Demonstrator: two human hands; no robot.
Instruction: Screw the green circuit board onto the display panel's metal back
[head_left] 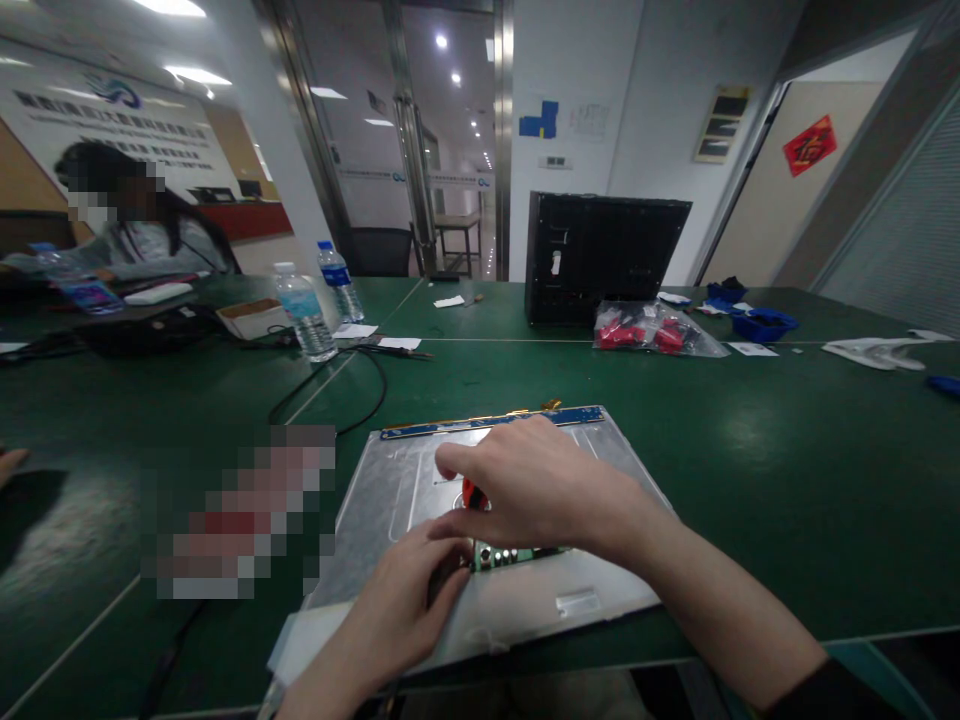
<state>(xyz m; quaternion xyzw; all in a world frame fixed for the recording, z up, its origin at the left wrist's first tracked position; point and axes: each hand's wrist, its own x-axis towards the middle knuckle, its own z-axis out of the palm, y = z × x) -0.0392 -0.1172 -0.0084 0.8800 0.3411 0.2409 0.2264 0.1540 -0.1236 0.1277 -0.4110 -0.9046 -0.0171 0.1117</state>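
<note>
A silver metal panel [615, 500] lies on the green table, with a blue circuit strip [495, 422] along its far edge. On it, partly under my hands, is a green circuit board [510, 558]. My right hand [532, 485] is curled round a red and black tool handle [472, 494] above the board; the tool's lower end is hard to make out. At the board's left end, my left hand [409, 590] has its fingertips together close to the tool; what they hold, if anything, is hidden.
A black monitor [607, 255] stands behind, beside a clear bag [660, 332] of red items. Water bottles [306, 315] and black cables [384, 385] are at left. A person [150, 220] sits at the far left. Blue trays [765, 324] are at right.
</note>
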